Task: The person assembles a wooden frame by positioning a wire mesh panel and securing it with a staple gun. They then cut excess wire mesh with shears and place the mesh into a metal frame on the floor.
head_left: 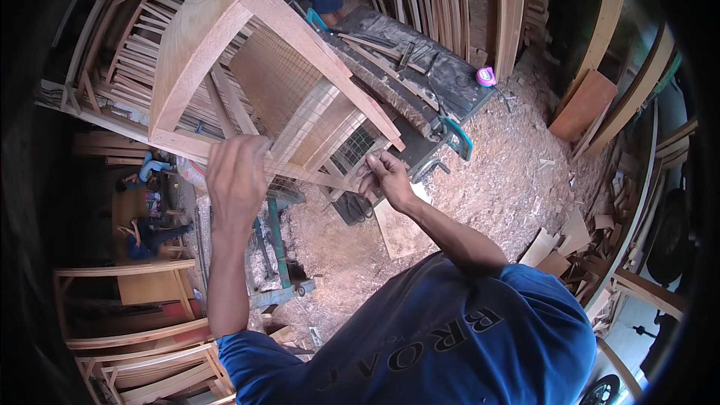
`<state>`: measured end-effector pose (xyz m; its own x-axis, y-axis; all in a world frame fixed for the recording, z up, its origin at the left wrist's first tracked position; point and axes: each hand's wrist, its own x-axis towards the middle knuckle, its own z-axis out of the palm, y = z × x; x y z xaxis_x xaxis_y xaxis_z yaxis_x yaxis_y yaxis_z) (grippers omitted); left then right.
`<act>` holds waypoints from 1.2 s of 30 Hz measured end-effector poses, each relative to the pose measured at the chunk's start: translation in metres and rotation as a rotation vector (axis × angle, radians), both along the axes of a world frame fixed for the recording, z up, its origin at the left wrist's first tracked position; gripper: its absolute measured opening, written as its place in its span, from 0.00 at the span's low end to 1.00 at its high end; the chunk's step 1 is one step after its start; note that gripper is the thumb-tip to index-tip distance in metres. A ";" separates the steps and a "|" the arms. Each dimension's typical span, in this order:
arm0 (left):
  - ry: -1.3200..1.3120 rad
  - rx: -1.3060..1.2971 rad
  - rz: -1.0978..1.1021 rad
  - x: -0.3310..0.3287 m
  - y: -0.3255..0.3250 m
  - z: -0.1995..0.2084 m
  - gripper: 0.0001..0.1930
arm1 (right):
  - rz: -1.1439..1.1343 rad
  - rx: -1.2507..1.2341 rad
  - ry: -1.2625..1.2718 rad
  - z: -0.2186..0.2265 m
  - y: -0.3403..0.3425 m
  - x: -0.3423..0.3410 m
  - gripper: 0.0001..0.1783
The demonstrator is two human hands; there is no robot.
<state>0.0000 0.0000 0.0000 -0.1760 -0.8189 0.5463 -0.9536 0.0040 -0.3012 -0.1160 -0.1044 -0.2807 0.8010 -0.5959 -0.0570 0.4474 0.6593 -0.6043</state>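
My left hand (238, 176) is closed over the lower rail of the chair frame (225, 52), which is raised over the workbench (420, 67); my right hand (386, 176) pinches its mesh edge. I judge I'm positioning it; next calls for steady support.

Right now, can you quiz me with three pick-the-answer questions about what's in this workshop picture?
1. Where is the pink tape measure?
A on the dark workbench
B on the floor
C in a hand

2. What colour is the person's shirt?
A red
B blue
C white

3. What is the left hand doing?
A hanging free
B gripping the wooden frame
C holding a hammer

Answers: 1 A, it sits at the bench's corner. 2 B, the shirt is plainly blue. 3 B, its fingers wrap the frame's lower rail; the right hand touches the frame too.
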 end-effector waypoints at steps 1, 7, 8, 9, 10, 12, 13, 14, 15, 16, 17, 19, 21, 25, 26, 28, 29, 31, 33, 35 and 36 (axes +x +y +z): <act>0.042 0.016 -0.008 -0.001 0.001 -0.022 0.07 | 0.020 0.044 0.046 -0.019 0.006 -0.007 0.12; 0.086 0.199 0.007 0.017 -0.022 -0.128 0.07 | -0.008 0.324 0.367 -0.115 0.008 0.014 0.12; 0.071 0.227 0.019 0.022 -0.028 -0.138 0.07 | -0.046 0.316 0.355 -0.124 0.005 0.020 0.12; 0.088 0.213 0.035 0.026 -0.033 -0.147 0.07 | -0.089 0.338 0.425 -0.132 0.001 0.026 0.12; 0.104 0.199 0.046 0.030 -0.038 -0.153 0.07 | -0.115 0.354 0.428 -0.137 -0.003 0.030 0.13; 0.140 0.193 0.091 0.034 -0.045 -0.165 0.07 | -0.137 0.320 0.385 -0.144 -0.014 0.037 0.13; 0.160 0.203 0.129 0.035 -0.045 -0.168 0.07 | -0.146 0.325 0.406 -0.146 -0.015 0.038 0.14; 0.185 0.218 0.170 0.036 -0.046 -0.170 0.07 | -0.168 0.318 0.410 -0.147 -0.016 0.039 0.14; 0.225 0.225 0.188 0.037 -0.048 -0.170 0.07 | -0.179 0.295 0.397 -0.147 -0.019 0.041 0.15; 0.272 0.242 0.215 0.037 -0.047 -0.168 0.07 | -0.183 0.286 0.412 -0.146 -0.022 0.043 0.15; 0.318 0.260 0.247 0.037 -0.045 -0.166 0.06 | -0.181 0.289 0.440 -0.146 -0.021 0.045 0.15; 0.391 0.286 0.252 0.037 -0.051 -0.161 0.07 | -0.212 0.310 0.388 -0.145 -0.024 0.049 0.14; 0.474 0.327 0.279 0.036 -0.053 -0.157 0.07 | -0.225 0.340 0.404 -0.147 -0.024 0.055 0.14; 0.446 0.352 0.272 0.032 -0.056 -0.152 0.04 | -0.267 0.367 0.376 -0.153 -0.029 0.068 0.11; 0.490 0.353 0.284 0.031 -0.057 -0.153 0.04 | -0.272 0.343 0.374 -0.154 -0.033 0.073 0.11; 0.479 0.361 0.296 0.028 -0.057 -0.152 0.04 | -0.288 0.332 0.388 -0.154 -0.026 0.079 0.10; 0.471 0.355 0.292 0.028 -0.059 -0.152 0.05 | -0.305 0.328 0.379 -0.153 -0.026 0.082 0.10; 0.486 0.347 0.293 0.027 -0.061 -0.152 0.05 | -0.338 0.318 0.369 -0.152 -0.028 0.083 0.10; 0.487 0.338 0.282 0.027 -0.061 -0.151 0.05 | -0.349 0.340 0.408 -0.149 -0.027 0.084 0.09; 0.486 0.333 0.257 0.027 -0.059 -0.153 0.05 | -0.419 0.346 0.378 -0.144 -0.023 0.087 0.10; 0.466 0.325 0.252 0.028 -0.058 -0.154 0.04 | -0.437 0.380 0.410 -0.142 -0.022 0.088 0.10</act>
